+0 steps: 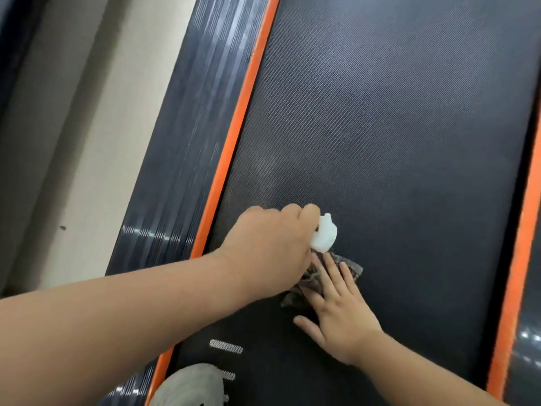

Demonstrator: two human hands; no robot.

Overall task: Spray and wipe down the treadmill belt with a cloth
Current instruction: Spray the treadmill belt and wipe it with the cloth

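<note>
The dark textured treadmill belt (395, 127) fills most of the view. My left hand (269, 244) is closed around a white spray head (325, 234), whose nozzle points over the belt; the bottle itself is hidden under the hand. Just below it, my right hand (336, 303) lies flat with spread fingers on a crumpled dark patterned cloth (349, 265), pressing it onto the belt. A duller, hazy patch shows on the belt above the left hand.
Orange strips (234, 136) border the belt on the left and on the right (515, 288), with ribbed dark side rails (181, 148) outside them. Beige floor (73, 142) lies to the left. A grey shoe (187, 385) rests at the bottom edge, near white belt markings (226, 346).
</note>
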